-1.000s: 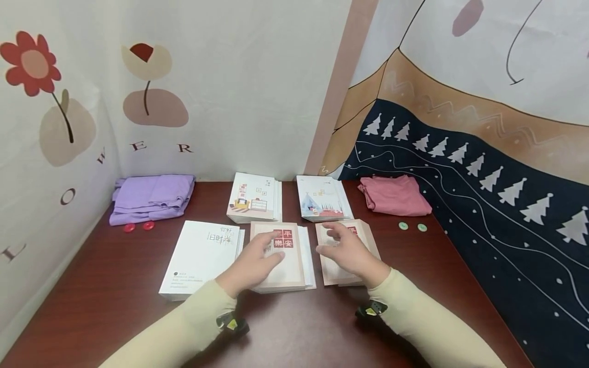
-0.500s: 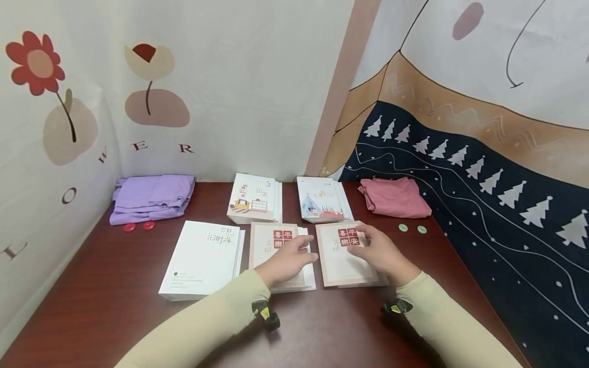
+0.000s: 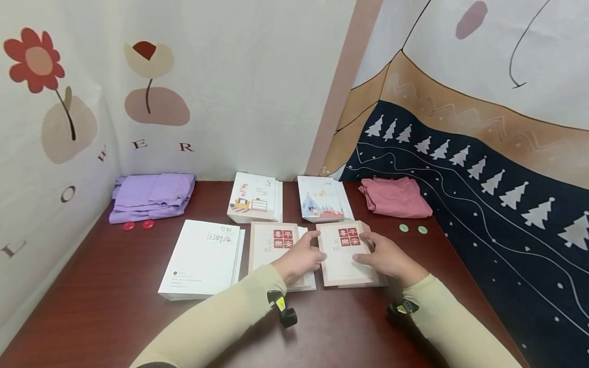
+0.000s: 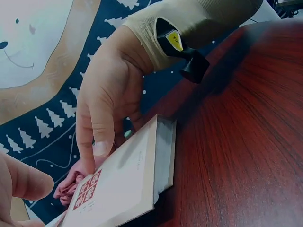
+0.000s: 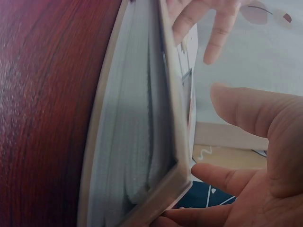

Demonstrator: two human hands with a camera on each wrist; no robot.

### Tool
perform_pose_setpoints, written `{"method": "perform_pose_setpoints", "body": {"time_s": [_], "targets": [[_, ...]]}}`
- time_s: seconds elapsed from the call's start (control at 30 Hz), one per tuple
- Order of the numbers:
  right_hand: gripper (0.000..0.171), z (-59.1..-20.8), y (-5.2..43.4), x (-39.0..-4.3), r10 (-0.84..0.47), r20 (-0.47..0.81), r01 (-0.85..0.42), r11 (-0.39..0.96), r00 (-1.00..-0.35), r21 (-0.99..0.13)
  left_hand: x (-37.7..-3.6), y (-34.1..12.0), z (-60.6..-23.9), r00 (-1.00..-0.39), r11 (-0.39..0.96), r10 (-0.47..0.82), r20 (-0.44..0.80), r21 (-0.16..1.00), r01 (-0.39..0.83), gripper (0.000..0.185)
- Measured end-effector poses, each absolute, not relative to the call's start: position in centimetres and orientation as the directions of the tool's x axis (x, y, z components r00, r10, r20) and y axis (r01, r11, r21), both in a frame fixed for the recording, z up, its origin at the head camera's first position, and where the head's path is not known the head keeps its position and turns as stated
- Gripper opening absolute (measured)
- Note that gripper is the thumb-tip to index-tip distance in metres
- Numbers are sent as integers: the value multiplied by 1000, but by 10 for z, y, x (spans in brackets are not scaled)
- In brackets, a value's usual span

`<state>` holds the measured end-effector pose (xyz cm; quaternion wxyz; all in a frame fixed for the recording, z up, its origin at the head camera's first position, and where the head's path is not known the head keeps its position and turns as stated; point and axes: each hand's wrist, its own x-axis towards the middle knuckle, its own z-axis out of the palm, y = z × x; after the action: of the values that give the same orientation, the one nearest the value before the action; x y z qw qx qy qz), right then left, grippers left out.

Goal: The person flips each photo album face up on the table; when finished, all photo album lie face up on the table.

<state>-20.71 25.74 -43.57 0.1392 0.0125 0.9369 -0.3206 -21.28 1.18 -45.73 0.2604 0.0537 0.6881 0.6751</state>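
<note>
Two beige books with red square characters on their covers lie side by side. My left hand [image 3: 300, 258] reaches across the left beige book [image 3: 263, 259], its fingertips at the left edge of the right beige book [image 3: 346, 268]. On that same book's other side is my right hand [image 3: 391, 258], fingers by the right edge and thumb extended over the cover. In the right wrist view, the fingertips of the right hand [image 5: 251, 189] meet a corner of the thick book [image 5: 128, 109], whose page edges show. Neither hand grips it.
A white book [image 3: 200, 260] lies at the left. Behind stand two illustrated white books [image 3: 253, 202], [image 3: 322, 199] in a row. Folded purple cloth [image 3: 152, 197] with red buttons [image 3: 148, 224] is at back left; folded pink cloth [image 3: 395, 197] with green buttons [image 3: 403, 228] at back right.
My left hand has moved right, from over the left beige book to the right one's left edge. My right hand has shifted right, uncovering the red print on the right beige book.
</note>
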Motion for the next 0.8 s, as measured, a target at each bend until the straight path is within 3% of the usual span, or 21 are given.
{"method": "perform_pose_setpoints", "body": {"time_s": [0.8], "targets": [[73,-444,272,-211,-92,-263,98,772,-960,-628,-209,38,-464,-873,38,358,-332,939,-342,76]]}}
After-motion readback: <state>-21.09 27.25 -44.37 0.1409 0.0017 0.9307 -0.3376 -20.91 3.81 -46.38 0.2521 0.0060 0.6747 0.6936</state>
